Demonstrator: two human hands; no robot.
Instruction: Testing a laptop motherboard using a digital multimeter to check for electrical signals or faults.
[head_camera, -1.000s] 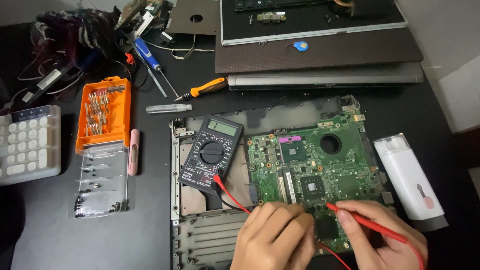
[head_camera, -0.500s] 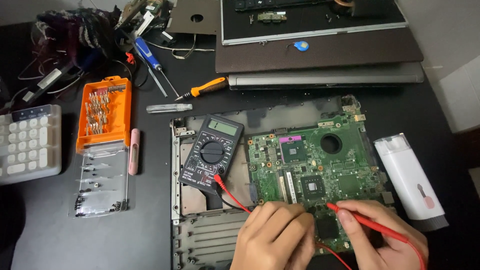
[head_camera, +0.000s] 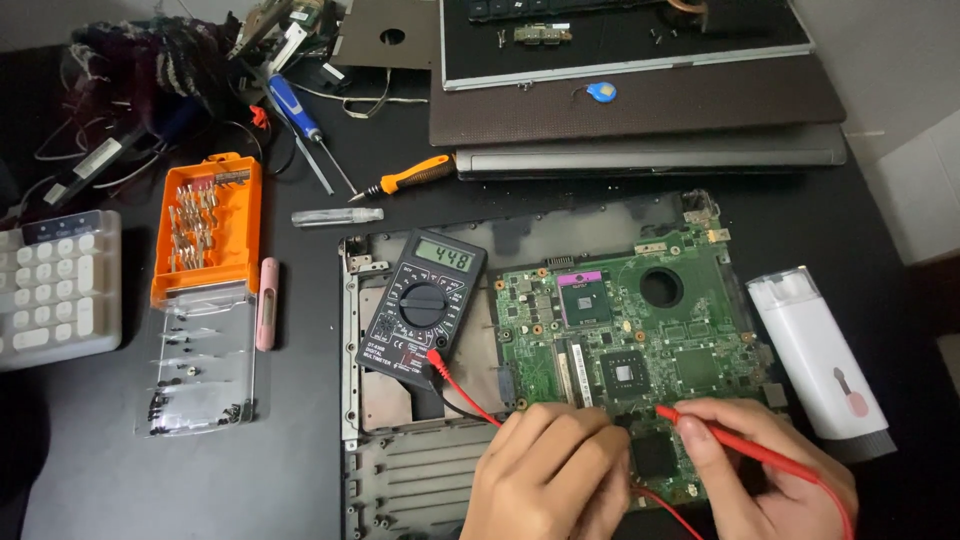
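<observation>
A green laptop motherboard (head_camera: 640, 320) lies in an opened grey laptop base (head_camera: 400, 470). A black digital multimeter (head_camera: 422, 306) rests on the base's left part, its display lit, with red and black leads running toward my hands. My right hand (head_camera: 770, 470) grips a red probe (head_camera: 740, 445), whose tip touches the board near a black chip. My left hand (head_camera: 550, 480) is curled over the board's lower edge; whatever it holds is hidden under the fingers.
An orange screwdriver-bit case (head_camera: 205, 225) with clear lid sits left, a pink pen-like tool (head_camera: 266, 303) beside it. A white keypad (head_camera: 55, 290) is far left. Screwdrivers (head_camera: 410, 177) and stacked laptops (head_camera: 640, 110) lie behind. A white rectangular case (head_camera: 820, 355) stands right.
</observation>
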